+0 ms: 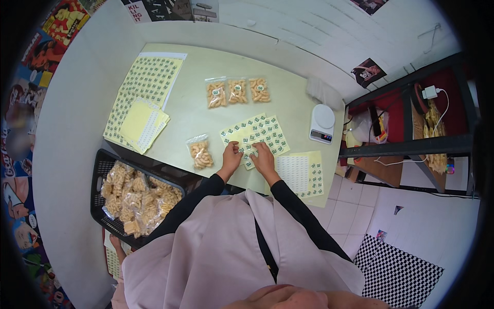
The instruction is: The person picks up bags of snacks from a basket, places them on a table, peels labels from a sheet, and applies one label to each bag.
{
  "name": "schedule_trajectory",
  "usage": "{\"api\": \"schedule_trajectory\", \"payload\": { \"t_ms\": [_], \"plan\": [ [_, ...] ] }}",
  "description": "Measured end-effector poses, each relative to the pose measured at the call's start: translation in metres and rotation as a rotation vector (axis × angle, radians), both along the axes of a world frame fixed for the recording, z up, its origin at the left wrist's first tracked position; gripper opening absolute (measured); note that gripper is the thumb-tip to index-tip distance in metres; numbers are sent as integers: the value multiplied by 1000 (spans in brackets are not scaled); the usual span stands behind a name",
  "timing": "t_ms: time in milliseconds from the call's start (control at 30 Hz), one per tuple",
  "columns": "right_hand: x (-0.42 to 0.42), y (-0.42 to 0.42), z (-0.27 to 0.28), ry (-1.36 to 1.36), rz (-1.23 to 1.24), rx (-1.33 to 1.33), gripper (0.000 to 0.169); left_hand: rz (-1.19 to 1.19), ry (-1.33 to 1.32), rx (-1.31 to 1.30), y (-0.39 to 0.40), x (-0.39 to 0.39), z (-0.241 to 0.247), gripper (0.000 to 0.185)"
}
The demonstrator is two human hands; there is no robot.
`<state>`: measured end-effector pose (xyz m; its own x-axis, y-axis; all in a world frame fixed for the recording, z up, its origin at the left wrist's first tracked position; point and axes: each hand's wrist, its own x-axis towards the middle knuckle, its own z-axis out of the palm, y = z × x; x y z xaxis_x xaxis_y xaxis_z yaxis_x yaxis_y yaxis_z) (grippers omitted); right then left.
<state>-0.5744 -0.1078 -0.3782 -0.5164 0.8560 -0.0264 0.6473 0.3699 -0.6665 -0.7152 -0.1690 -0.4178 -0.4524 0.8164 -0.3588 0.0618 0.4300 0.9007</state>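
Two overlapping yellow sheets of round green-and-white stickers [251,125] lie before me on the table. At the lower left edge of the upper sheet, my left hand [230,158] grips it with thumb and curled fingers. My right hand [264,157] bends over the same sheet, fingertips and thumb on its surface; whether a sticker is pinched there is too small to see. Left of my hands lies a clear zip bag of curled snacks [200,152] with no sticker visible. Farther back, three similar snack bags [237,92] stand in a row, each bearing a round sticker.
A black plastic crate [97,204] of bagged snacks sits at the left. More sticker sheets [133,85] cover the table's left end; a partly used sheet [295,170] lies right. A white kitchen scale [322,119] stands near the shelf rack [401,146]. Another person's hand [115,241] shows lower left.
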Motion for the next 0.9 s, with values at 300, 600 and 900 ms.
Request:
{"api": "schedule_trajectory", "payload": {
  "t_ms": [300,600,900],
  "plan": [
    [6,2,4,-21,50,-11,40,90,246,-6,4,7,-15,52],
    [12,0,7,-47,88,-19,41,129,99,-3,10,6,-14,48],
    [16,6,4,-32,113,-19,38,68,47,-17,11,7,0,16]
  ]
}}
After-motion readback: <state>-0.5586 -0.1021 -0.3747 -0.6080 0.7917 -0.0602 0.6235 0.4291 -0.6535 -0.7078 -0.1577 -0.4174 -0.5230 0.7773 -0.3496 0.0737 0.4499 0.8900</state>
